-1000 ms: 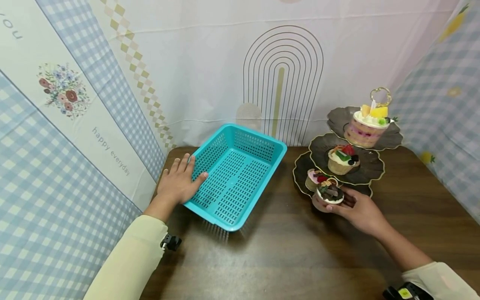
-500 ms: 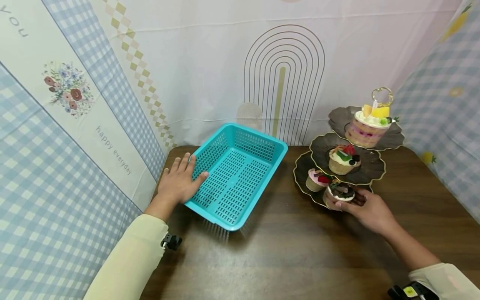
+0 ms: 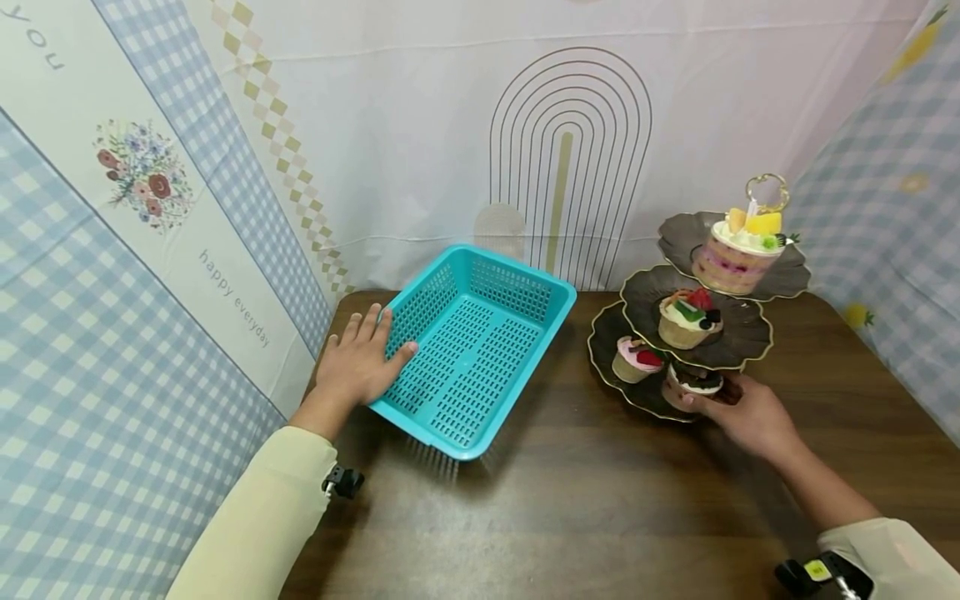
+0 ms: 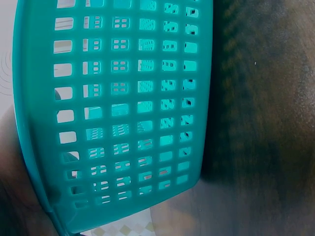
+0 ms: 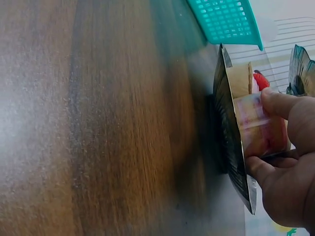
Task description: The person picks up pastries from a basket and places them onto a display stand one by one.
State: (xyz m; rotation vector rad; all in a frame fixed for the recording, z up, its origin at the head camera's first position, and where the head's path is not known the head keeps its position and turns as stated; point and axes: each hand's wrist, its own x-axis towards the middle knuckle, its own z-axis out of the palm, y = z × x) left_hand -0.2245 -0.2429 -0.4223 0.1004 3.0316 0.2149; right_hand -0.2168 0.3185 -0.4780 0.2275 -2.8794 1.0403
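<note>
My right hand (image 3: 753, 417) grips a chocolate-topped cake cup (image 3: 692, 385) on the bottom plate (image 3: 630, 398) of a three-tier stand. In the right wrist view, thumb and fingers curl round the clear-sided cup (image 5: 258, 125), whose base is at the plate (image 5: 227, 118). Beside it on that plate sits a pink-topped cupcake (image 3: 636, 360). Across the table, my left hand (image 3: 356, 362) lies with spread fingers over the left rim of a turquoise plastic basket (image 3: 465, 367). The left wrist view shows the basket's perforated side (image 4: 118, 108) close up, the hand mostly out of sight.
The middle plate (image 3: 738, 333) bears a fruit-topped tart (image 3: 684, 321). On the top plate (image 3: 787, 271) stands a taller fruit cake cup (image 3: 735, 258), near the gold ring handle (image 3: 776, 196). Patterned cloth (image 3: 420, 125) hangs behind the wooden table (image 3: 570, 508).
My right hand has carried the chocolate-topped cake cup from the stand's front edge rightward and back onto the bottom plate, under the middle tier. The left hand and basket have stayed put.
</note>
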